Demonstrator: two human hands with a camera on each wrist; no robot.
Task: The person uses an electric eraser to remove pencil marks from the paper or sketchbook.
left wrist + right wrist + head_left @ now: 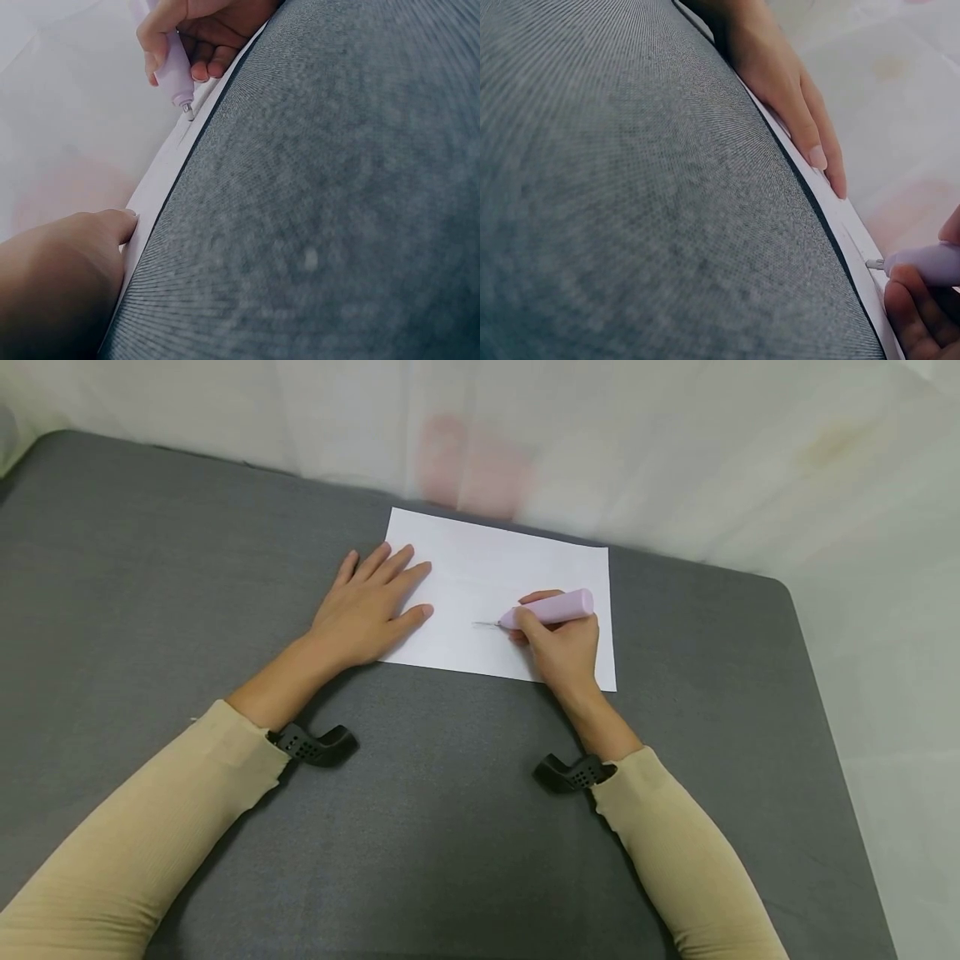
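paper: white | pen: pale pink | table: grey | sleeves: beige

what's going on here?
A person sits at a grey table with a white sheet on it. The left hand lies flat on the sheet's left part, fingers straight. The right hand grips a pink pen-like tool, its thin tip at the sheet's middle.

A white sheet of paper is lying flat on the grey table, slightly skewed. A pale pink pen-shaped tool is resting at a low slant over it, its thin metal tip touching the paper's middle.
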